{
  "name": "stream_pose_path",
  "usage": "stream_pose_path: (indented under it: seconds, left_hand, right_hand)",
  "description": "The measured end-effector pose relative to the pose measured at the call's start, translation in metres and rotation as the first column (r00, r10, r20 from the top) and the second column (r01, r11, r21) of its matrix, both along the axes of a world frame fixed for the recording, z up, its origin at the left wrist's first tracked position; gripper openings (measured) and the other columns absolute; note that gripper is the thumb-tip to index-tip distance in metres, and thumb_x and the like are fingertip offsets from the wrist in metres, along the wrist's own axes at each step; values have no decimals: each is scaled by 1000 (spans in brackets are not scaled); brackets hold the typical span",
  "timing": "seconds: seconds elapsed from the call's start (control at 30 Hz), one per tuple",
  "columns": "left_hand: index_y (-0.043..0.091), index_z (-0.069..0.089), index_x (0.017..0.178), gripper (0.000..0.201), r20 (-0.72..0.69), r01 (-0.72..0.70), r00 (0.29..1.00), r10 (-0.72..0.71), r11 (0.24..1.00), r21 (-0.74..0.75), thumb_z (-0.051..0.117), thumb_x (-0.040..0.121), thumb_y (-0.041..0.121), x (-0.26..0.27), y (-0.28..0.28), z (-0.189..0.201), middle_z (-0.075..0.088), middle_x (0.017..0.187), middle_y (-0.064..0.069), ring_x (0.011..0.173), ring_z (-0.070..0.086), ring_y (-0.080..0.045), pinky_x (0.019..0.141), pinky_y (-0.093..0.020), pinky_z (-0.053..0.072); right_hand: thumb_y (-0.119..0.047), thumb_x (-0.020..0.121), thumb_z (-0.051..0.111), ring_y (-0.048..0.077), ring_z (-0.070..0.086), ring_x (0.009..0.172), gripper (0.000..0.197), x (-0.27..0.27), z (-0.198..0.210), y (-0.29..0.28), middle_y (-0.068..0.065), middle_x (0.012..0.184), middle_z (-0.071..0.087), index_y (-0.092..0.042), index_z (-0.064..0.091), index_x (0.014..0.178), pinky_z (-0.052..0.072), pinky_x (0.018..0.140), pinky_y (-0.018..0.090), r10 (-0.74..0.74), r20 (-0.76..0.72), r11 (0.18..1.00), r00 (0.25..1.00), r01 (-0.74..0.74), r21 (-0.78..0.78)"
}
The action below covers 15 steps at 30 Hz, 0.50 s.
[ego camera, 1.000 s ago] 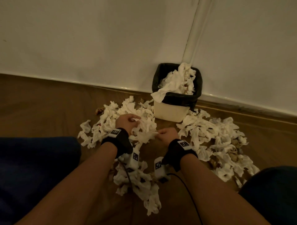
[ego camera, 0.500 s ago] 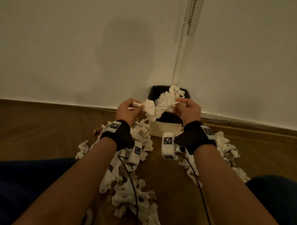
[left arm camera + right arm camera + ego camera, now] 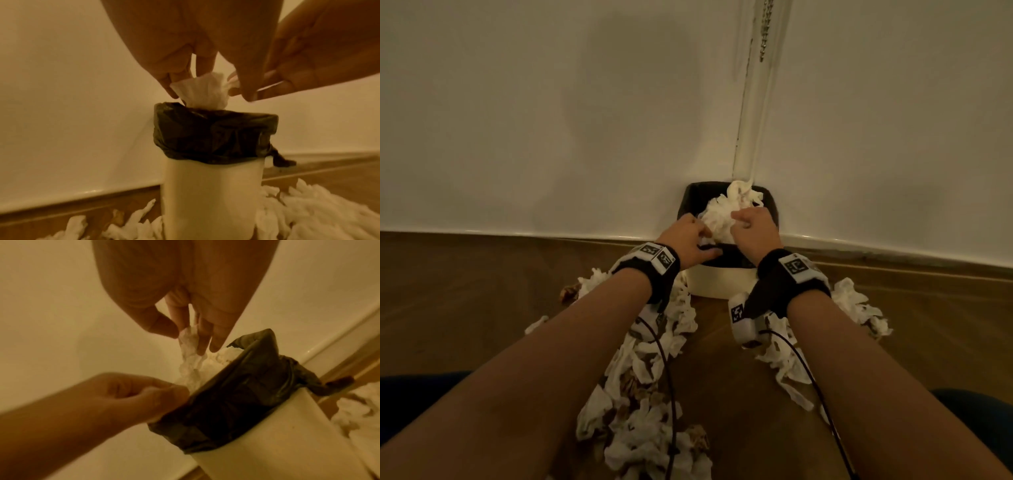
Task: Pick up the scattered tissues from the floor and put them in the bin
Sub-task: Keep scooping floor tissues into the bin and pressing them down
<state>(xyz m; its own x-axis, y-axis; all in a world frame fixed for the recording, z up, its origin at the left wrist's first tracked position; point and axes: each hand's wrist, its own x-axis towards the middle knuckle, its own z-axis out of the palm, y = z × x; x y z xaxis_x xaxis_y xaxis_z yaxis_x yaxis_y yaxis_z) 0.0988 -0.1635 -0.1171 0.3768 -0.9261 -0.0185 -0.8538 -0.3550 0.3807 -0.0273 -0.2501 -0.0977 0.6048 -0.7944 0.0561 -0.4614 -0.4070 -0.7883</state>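
Both hands were over the small cream plastic bin (image 3: pixel 717 284) with black bag liner (image 3: pixel 213 134), standing at the white wall (image 3: pixel 551 120). Left hand (image 3: pixel 688 240) pinched the crumpled white tissue wad (image 3: pixel 202 91) with curled fingertips; right hand (image 3: pixel 755 233) pinched the same wad's other end, fingers pointing down into the bin mouth. Wad sat atop the tissues heaped in the bin. More scattered white tissues (image 3: pixel 647 394) lay on the brown wood floor (image 3: pixel 465 291), either side of the bin.
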Motion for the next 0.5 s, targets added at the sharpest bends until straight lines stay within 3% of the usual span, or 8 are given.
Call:
stream_pose_path:
  seconds: [0.1, 0.2, 0.27, 0.37, 0.5]
  left_hand:
    - [12, 56, 125, 48, 111, 122, 984, -142, 978, 167, 67, 83, 31, 3, -10, 7, 49, 125, -9, 110, 49, -25, 89, -28, 37]
    - [13, 63, 119, 31, 147, 122, 975, -164, 958, 259, 59, 89, 21, 12, -23, 24, 61, 120, -11, 107, 56, -26, 87, -28, 41]
    - [15, 65, 117, 29, 143, 120, 977, -160, 960, 254, 58, 89, 18, 19, -31, 34, 64, 119, -8, 108, 58, -26, 90, -28, 42]
    - [14, 65, 116, 28, 204, 122, 964, -173, 963, 238, 57, 90, 19, 21, -43, 42, 63, 119, -10, 107, 57, -27, 86, -26, 40]
    - [12, 66, 115, 27, 274, 73, 955, -115, 984, 160, 54, 91, 20, 16, -57, 38, 58, 120, -14, 107, 56, -30, 87, -30, 41]
  right_hand:
    - [-15, 89, 55, 24, 34, 132, 46, 5, -9, 1, 11, 141, 35, -8, 49, 133, 26, 109, 28, 165, -288, 978, 943, -194, -77]
    - [-9, 91, 51, 29, 44, 125, 39, 11, -7, -7, 12, 135, 47, -13, 55, 130, 36, 104, 30, 197, -465, 952, 863, -282, -120]
    - [-8, 93, 49, 28, 48, 123, 36, 10, -1, -15, 12, 132, 53, -14, 59, 127, 37, 102, 28, 192, -519, 950, 833, -289, -113]
    - [-11, 91, 53, 24, 57, 112, 25, 7, 5, -26, 10, 118, 64, -11, 69, 111, 41, 90, 23, 140, -428, 966, 893, -218, -139]
    - [-12, 93, 50, 24, 57, 108, 26, 11, 10, -35, 10, 116, 65, -10, 71, 109, 39, 91, 22, 87, -409, 966, 909, -177, -189]
